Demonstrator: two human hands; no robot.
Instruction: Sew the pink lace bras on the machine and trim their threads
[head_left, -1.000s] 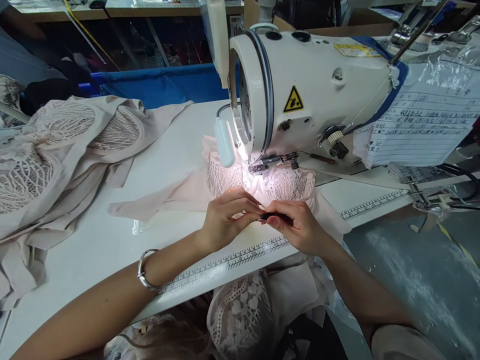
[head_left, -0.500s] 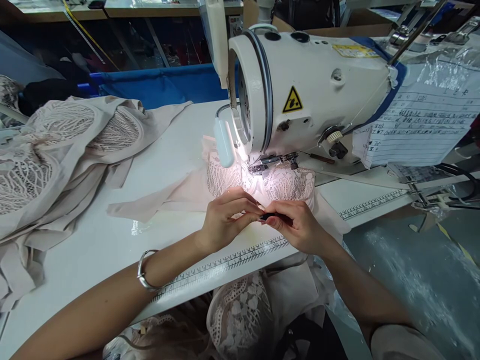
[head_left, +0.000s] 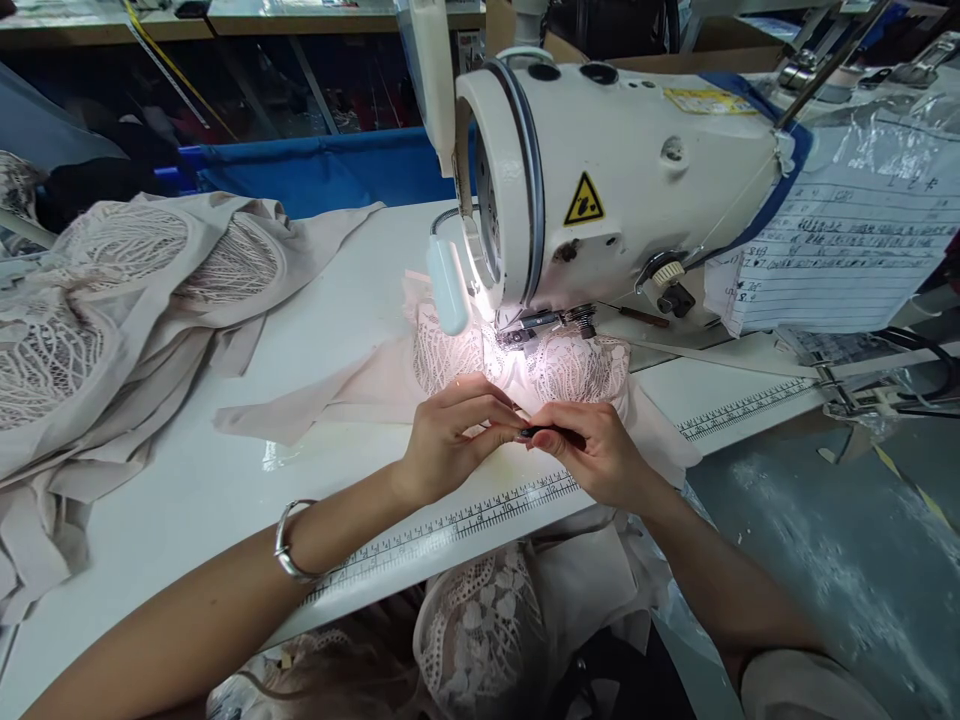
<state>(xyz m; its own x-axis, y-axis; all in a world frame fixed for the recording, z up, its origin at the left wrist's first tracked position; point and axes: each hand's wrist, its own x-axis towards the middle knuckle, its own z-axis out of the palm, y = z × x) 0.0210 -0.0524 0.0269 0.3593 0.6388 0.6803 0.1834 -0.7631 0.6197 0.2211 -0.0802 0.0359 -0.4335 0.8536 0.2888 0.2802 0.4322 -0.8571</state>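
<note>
A pale pink lace bra lies under the lit needle area of a white sewing machine. Just in front of the presser foot, my two hands meet at the fingertips. My right hand is closed around a small black tool, whose tip points left; its exact kind does not show. My left hand is pinched at that tip, and whatever lies between its fingers is too small to make out. Both hands are over the near edge of the bra, above the white table.
More beige lace bras are heaped on the left side of the table. A printed ruler runs along the front edge. Another lace bra rests on my lap. Handwritten paper hangs at the right by a metal tape guide.
The black tool has shifted slightly between my fingertips, and more of it shows now. The bra and both arms stay nearly in place.
</note>
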